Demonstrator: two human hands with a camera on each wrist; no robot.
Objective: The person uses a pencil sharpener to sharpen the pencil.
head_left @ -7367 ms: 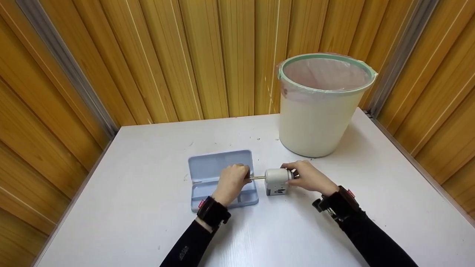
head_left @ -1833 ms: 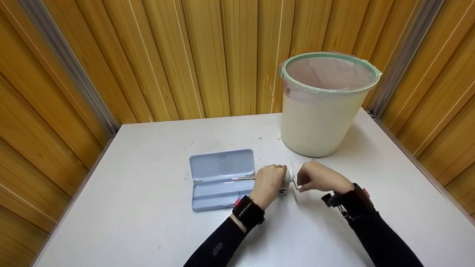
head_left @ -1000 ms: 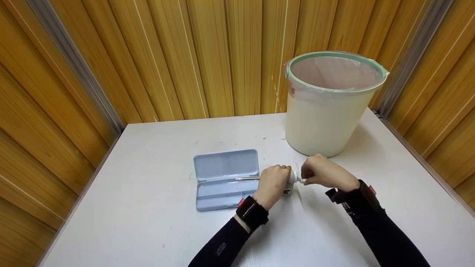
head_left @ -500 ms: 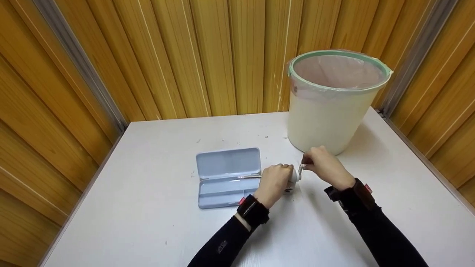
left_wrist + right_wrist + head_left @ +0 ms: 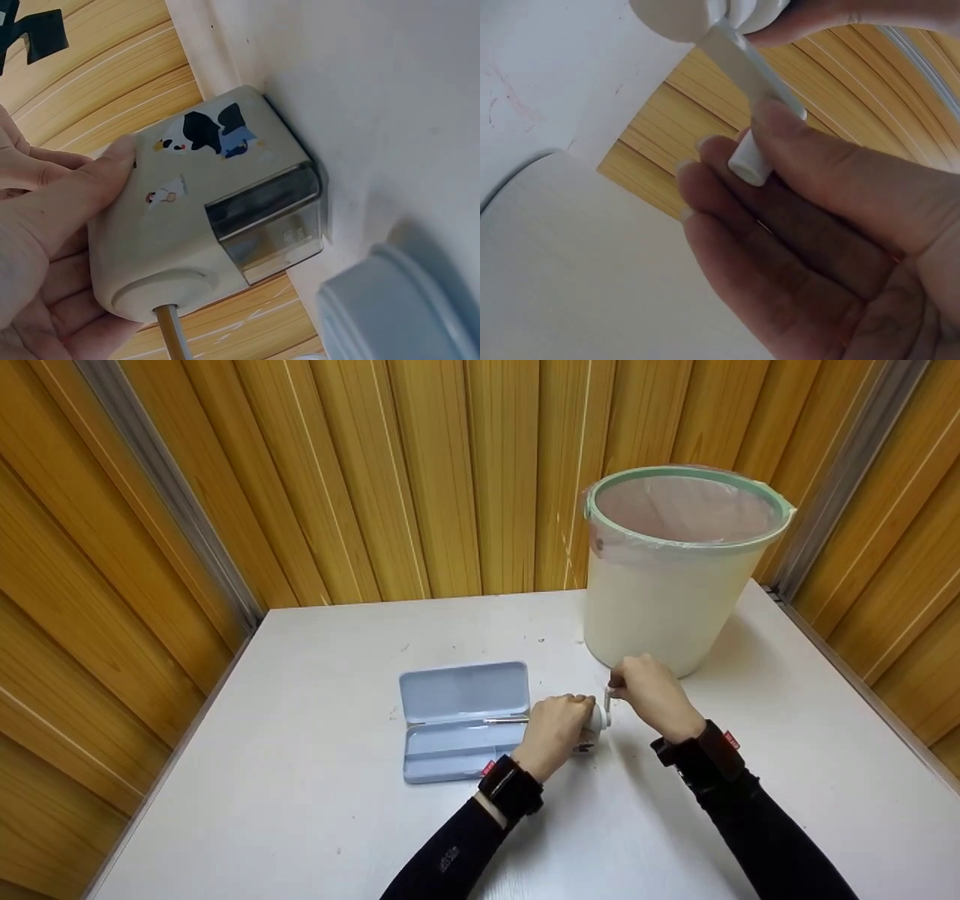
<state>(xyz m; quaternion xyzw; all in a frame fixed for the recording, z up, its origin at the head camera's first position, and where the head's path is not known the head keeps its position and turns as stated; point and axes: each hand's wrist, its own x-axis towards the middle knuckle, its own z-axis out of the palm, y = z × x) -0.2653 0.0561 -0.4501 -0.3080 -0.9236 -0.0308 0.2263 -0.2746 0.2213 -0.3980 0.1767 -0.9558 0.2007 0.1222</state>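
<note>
My left hand grips the body of a cream pencil sharpener with penguin-like pictures and a clear shavings drawer. A slim gold-brown pencil sticks out of its front hole, reaching over the case in the head view. On the opposite end is a white crank. My right hand pinches its knob between thumb and fingers, and the crank points upward in the head view. Left of the sharpener, a light blue pencil case lies with its lid raised, partly covered by my left hand.
A tall cream bin with a green rim and a pinkish liner stands behind my right hand. The white table meets wood-patterned walls at the back. Small specks lie on the tabletop.
Earlier my left hand held the pencil and my right the sharpener. Now the left grips the sharpener and the right the crank, which has swung from low to upright over the latest frames.
</note>
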